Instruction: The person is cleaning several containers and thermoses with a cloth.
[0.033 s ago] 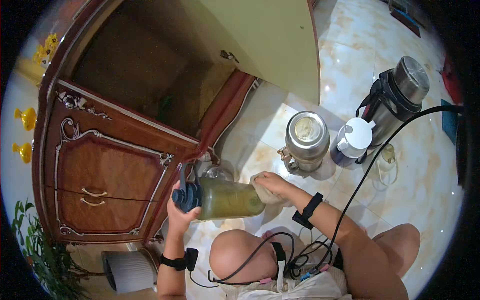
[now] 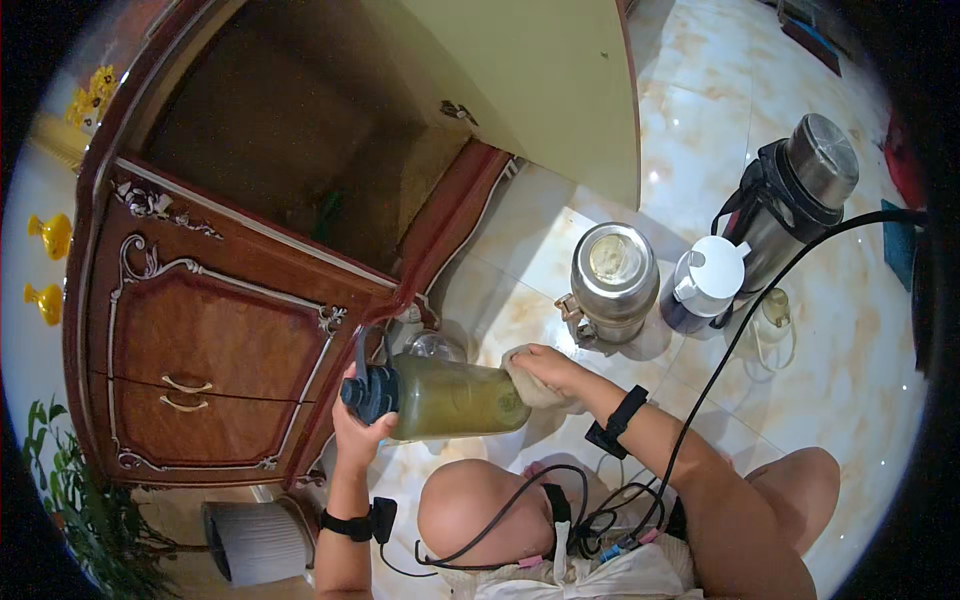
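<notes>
A large see-through green water bottle (image 2: 455,398) lies on its side in the air before my knees, its dark blue cap (image 2: 370,393) and carry loop toward the left. My left hand (image 2: 358,428) is closed round the cap end, thumb on the near side. At the bottle's base, my right hand (image 2: 548,368) grips a beige cloth (image 2: 534,384) and presses it against the bottom. The right fingers are partly covered by the cloth. Just behind the bottle, a clear rounded object (image 2: 436,346) stands on the floor, partly hidden.
An open wooden cabinet (image 2: 225,330) fills the left, its pale door (image 2: 530,90) swung out. On the tiles stand a steel flask (image 2: 612,275), a white-lidded jug (image 2: 708,280), a tall steel thermos (image 2: 800,185) and a small clear bottle (image 2: 775,325). A black cable (image 2: 735,345) crosses the right side.
The bottle's cap end and my left hand have shifted very slightly left. The rest looks the same.
</notes>
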